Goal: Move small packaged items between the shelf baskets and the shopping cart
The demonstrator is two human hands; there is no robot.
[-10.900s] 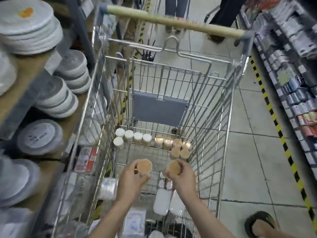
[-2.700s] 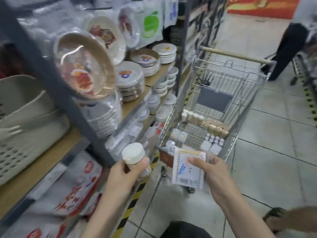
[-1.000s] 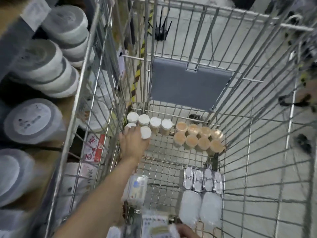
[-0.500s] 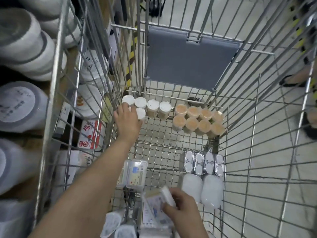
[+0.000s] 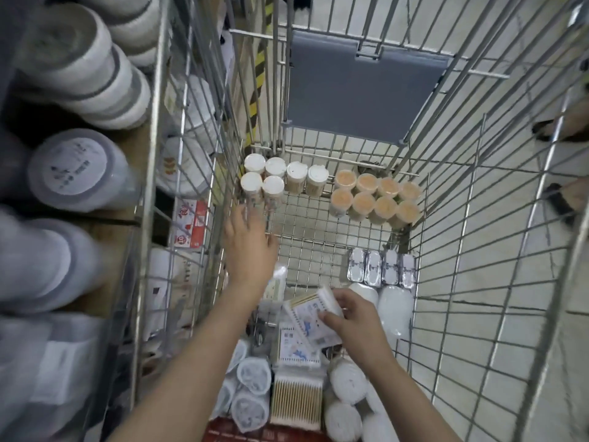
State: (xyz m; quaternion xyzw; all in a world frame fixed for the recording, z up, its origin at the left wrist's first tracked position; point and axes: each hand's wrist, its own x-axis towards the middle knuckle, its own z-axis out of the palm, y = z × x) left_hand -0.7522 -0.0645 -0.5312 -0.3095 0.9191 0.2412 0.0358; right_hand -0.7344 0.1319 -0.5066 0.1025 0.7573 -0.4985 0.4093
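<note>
A wire shopping cart [image 5: 478,218] fills the frame, with white-lidded jars [image 5: 274,177] and orange-lidded jars [image 5: 373,199] standing in rows at its far end, upper centre. At centre, the left hand [image 5: 248,247] hovers empty with fingers spread just below the white-lidded jars. Lower centre, the right hand [image 5: 353,317] pinches a flat printed packet [image 5: 310,320] above other packs on the cart floor.

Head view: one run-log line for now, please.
left hand: open, empty, over cart | right hand: holding flat pack | white-lid jars: placed
</note>
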